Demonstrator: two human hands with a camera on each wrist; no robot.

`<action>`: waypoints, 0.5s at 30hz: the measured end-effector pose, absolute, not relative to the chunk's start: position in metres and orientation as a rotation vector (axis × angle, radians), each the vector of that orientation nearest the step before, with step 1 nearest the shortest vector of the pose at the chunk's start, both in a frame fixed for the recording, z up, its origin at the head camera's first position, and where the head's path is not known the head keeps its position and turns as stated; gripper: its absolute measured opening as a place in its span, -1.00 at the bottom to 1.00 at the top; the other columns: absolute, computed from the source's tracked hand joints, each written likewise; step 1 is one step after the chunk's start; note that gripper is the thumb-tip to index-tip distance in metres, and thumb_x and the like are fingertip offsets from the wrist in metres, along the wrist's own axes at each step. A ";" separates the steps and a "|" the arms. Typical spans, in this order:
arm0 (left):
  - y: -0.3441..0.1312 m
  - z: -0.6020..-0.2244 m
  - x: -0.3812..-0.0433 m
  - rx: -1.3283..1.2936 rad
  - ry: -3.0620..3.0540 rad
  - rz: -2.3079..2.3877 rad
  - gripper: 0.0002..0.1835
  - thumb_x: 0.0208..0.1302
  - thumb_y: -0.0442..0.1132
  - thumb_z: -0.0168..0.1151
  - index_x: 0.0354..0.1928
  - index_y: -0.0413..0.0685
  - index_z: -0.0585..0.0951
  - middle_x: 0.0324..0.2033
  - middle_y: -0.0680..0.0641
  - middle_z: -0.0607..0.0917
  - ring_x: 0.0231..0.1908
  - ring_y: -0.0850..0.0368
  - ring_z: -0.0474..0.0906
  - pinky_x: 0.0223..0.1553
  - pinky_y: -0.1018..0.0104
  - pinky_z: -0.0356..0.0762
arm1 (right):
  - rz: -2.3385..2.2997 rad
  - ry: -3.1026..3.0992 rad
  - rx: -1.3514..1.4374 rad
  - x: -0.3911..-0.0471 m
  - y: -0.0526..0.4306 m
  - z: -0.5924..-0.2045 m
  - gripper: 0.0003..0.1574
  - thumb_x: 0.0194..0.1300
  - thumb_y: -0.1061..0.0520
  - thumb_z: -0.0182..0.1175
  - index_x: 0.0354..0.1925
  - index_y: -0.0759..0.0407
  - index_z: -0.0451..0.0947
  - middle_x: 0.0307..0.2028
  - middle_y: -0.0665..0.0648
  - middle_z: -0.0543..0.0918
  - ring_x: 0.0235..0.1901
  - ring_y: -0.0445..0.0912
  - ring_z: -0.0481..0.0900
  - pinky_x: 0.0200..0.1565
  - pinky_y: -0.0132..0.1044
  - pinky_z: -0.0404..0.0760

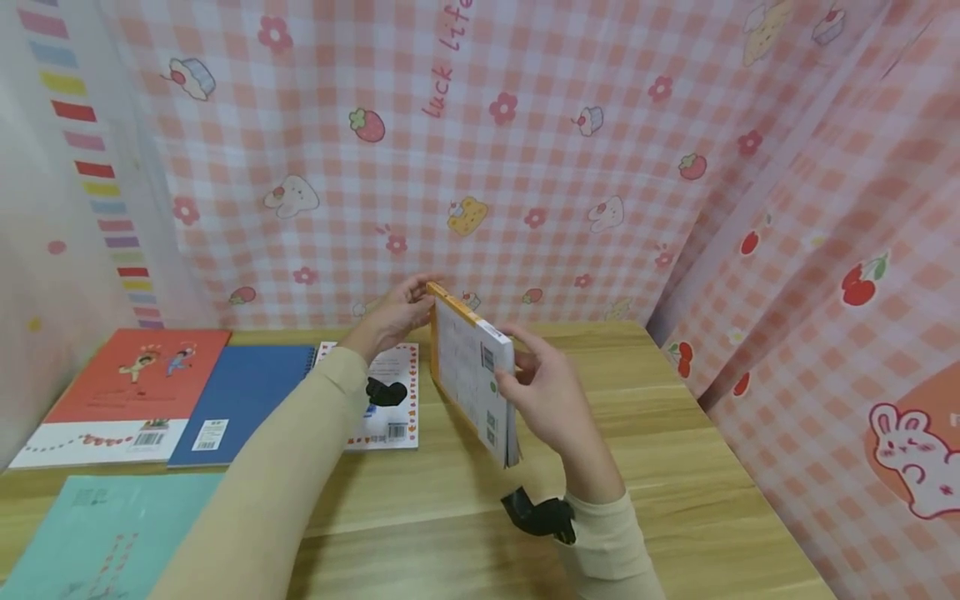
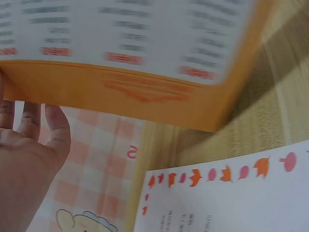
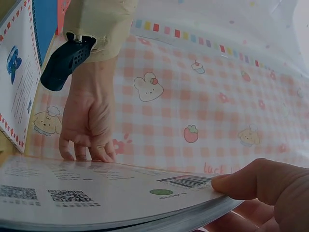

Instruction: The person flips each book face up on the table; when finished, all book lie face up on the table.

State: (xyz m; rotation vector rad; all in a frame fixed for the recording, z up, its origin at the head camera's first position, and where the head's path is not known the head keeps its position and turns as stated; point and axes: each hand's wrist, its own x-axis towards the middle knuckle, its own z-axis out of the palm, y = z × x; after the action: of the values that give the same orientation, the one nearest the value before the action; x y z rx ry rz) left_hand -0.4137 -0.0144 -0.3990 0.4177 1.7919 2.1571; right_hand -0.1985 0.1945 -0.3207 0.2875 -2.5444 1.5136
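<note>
A book (image 1: 467,371) with a white, orange-bordered back cover stands on edge above the wooden table, held between both hands. My left hand (image 1: 392,317) holds its far upper corner; in the left wrist view the fingers of that hand (image 2: 30,154) reach behind the orange border. At the near upper corner my right hand (image 1: 553,392) pinches the book. The right wrist view shows the right thumb (image 3: 241,184) on the cover beside a barcode, with fingers underneath. Just left of the book lies a white book (image 1: 405,371) with a leaf-patterned border, partly hidden by the left arm.
A red and white book (image 1: 142,375) and a blue spiral-bound book (image 1: 247,392) lie along the table's back left. In front of them is a teal book (image 1: 112,533). A pink checked curtain (image 1: 480,167) hangs behind the wooden table (image 1: 675,483) and along its right side.
</note>
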 end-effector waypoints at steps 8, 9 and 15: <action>-0.022 -0.401 -0.415 0.390 1.831 2.118 -0.50 0.58 -0.38 -0.04 0.49 -0.20 0.27 0.35 -0.30 0.43 0.00 0.18 0.56 0.23 0.28 0.47 | 1.517 -2.555 0.280 -0.195 0.193 -0.319 -0.32 0.32 0.34 0.25 0.37 0.04 0.45 0.07 0.30 0.70 -0.19 0.04 0.77 -0.18 -0.02 0.74; -0.022 -0.401 -0.415 0.397 1.841 2.111 -0.50 0.58 -0.38 -0.03 0.48 -0.22 0.28 0.33 -0.30 0.45 0.01 0.17 0.56 0.26 0.27 0.46 | 1.519 -2.554 0.281 -0.195 0.193 -0.319 -0.32 0.32 0.34 0.25 0.37 0.03 0.45 0.08 0.30 0.70 -0.19 0.04 0.77 -0.17 -0.01 0.74; -0.022 -0.400 -0.415 0.399 1.888 2.103 -0.53 0.56 -0.36 0.01 0.44 -0.28 0.33 0.20 -0.19 0.54 0.01 0.17 0.55 0.26 0.29 0.46 | 1.491 -2.558 0.314 -0.193 0.190 -0.318 -0.33 0.33 0.34 0.25 0.35 -0.01 0.47 0.10 0.30 0.68 -0.17 0.04 0.77 -0.13 0.06 0.73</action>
State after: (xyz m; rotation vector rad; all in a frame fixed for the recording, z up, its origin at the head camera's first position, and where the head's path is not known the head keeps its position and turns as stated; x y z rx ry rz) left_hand -0.4145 -0.0221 -0.3998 0.3990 1.8880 2.1033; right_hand -0.1933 0.1903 -0.3178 0.3138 -2.5575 1.4915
